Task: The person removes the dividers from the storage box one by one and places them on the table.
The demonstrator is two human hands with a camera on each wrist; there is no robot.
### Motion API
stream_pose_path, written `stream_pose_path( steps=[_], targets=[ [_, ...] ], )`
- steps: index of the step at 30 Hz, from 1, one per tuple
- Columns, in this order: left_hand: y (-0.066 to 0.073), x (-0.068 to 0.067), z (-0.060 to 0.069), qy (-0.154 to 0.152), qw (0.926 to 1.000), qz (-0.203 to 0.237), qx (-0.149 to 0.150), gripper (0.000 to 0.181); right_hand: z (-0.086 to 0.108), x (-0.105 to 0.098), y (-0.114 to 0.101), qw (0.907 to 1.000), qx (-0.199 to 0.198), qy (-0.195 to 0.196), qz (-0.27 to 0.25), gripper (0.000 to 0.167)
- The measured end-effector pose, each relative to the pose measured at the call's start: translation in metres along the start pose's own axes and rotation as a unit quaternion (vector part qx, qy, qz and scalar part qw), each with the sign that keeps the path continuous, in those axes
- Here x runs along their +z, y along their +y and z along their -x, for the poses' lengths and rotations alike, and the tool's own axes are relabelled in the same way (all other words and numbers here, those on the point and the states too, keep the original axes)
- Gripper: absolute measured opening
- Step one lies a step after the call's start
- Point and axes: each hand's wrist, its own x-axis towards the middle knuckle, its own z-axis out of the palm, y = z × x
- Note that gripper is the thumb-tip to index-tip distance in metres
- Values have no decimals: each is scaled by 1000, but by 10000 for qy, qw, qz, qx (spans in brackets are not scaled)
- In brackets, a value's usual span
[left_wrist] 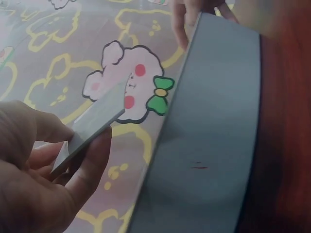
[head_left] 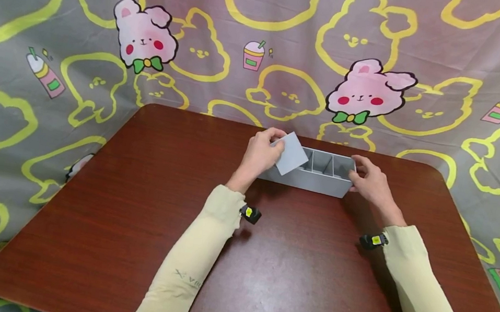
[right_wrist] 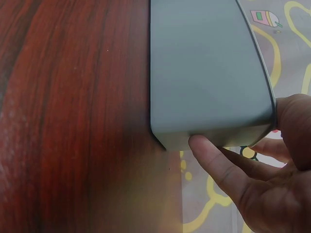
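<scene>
A long grey organizer box (head_left: 317, 182) with several compartments stands on the table, its open side up. My left hand (head_left: 263, 152) pinches a thin, square grey divider panel (head_left: 290, 154) between thumb and fingers. That panel is tilted above the box's left part and hides some of its compartments. In the left wrist view, the divider panel (left_wrist: 95, 121) is seen nearly edge-on, apart from the box's long side (left_wrist: 204, 121). My right hand (head_left: 372, 181) grips the box's right end, thumb at the rim. The right wrist view shows a fingertip (right_wrist: 201, 145) against the end wall.
The brown wooden table (head_left: 139, 204) extends around the box on every side. Close behind its far edge hangs a grey curtain (head_left: 239, 91) with cartoon rabbits and yellow outlines. Dark straps with yellow tags (head_left: 249, 212) sit at both wrists.
</scene>
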Motion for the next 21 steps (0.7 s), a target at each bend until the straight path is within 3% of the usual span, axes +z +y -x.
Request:
stream_pose_path(
  steps=[7,15,21],
  targets=[
    [-3,13,5,-367,9991,-169,121,24,3,-1,3,10000,44,15,19,54],
    [1,20,8,-486,9979,-355,249,24,0,-1,1,9999,70,24,117,53],
    [2,28,12,-749,9962,-347,280,24,-1,-1,2,9999,53,19,127,53]
  ],
)
